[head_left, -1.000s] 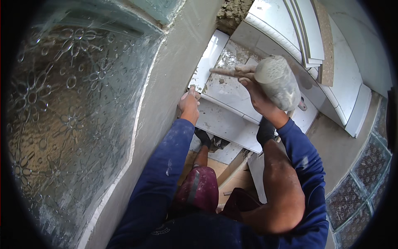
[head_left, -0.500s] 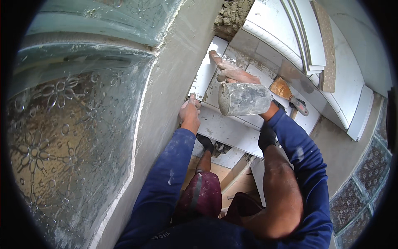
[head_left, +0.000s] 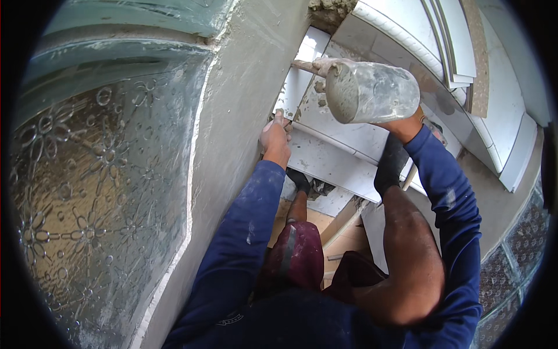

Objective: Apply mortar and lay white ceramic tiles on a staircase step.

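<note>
Upper centre of frame: right hand (head_left: 407, 123), mostly hidden behind the mallet head, apparently clenched on the handle of a grey rubber mallet (head_left: 372, 92) raised above the white tile (head_left: 343, 132). Mallet head dusty with mortar, wooden handle end poking out toward upper centre. Left hand (head_left: 275, 138) at centre, fingers curled and pressing the tile's left edge against the grey plastered wall (head_left: 232, 116). Patterned glass pane (head_left: 93, 192) fills left of frame.
</note>
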A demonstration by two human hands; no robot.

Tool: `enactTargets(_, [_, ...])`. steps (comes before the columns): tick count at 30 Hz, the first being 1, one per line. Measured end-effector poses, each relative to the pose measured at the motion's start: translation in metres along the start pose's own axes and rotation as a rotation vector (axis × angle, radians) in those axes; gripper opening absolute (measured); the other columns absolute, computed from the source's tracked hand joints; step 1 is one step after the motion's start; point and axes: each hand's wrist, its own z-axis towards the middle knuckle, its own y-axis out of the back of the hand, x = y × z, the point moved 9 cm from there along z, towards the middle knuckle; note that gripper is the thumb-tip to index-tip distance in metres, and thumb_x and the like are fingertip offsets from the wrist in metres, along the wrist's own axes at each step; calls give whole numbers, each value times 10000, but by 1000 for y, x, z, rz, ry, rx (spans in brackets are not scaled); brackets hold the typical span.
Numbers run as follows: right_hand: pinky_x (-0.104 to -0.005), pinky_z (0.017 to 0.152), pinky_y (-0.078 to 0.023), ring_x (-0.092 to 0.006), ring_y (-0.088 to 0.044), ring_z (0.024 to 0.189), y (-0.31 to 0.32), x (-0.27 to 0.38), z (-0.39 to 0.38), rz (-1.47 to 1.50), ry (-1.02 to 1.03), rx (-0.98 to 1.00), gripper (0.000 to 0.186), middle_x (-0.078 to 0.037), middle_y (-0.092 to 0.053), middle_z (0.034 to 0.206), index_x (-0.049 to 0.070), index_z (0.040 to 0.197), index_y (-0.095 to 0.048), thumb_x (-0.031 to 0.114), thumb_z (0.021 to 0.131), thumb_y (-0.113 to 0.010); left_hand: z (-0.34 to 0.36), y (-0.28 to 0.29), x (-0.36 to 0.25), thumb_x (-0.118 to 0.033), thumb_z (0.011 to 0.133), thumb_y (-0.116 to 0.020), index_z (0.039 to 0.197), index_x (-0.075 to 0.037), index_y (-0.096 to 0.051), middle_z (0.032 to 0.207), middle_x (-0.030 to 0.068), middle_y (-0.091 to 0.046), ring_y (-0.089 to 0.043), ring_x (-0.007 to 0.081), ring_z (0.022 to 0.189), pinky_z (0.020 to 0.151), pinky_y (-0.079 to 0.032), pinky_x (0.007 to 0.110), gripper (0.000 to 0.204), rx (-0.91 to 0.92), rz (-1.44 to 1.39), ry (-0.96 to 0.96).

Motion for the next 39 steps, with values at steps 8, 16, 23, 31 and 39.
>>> enactTargets(8, [-356,1075,-422,-218,-514,1261,-26,-15,-9,672,-195,114,515,-140,-438,1447,72,1463,-328,152,987,-508,-6,-1,-3,-276,946,-622,1011,-73,-631,840,25,-648,-516,102,598,489,-341,261,214,-18,21,46])
enactTargets(16, [-364,1027,-437,-249,-566,1170,-30,-20,-14,454,-139,5,472,-108,-565,1303,108,1306,-522,222,866,-651,-11,-6,-5,-272,948,-618,1016,4,-656,866,70,-667,-529,111,574,441,-340,257,286,-45,32,23])
enactTargets(23, [-368,997,-452,-267,-582,1144,-32,-9,-17,137,-39,-103,463,-86,-628,1236,138,1227,-628,290,802,-734,-10,-2,-4,-273,949,-618,1016,16,-657,859,67,-668,-538,119,564,444,-350,252,300,-27,18,20])
enactTargets(31, [-356,1025,-435,-226,-550,1184,-10,23,-4,281,-14,-108,422,-91,-579,1292,108,1280,-583,224,884,-673,-28,6,-10,-278,931,-640,1030,19,-681,870,55,-676,-586,126,608,465,-377,266,316,-26,233,-82])
enactTargets(39, [-347,853,-513,-264,-598,1025,-9,65,2,126,130,-226,235,-102,-584,1095,43,1059,-646,179,868,-630,-15,-8,-14,-256,861,-691,886,34,-726,704,20,-648,-555,109,565,520,-424,281,293,45,347,-279])
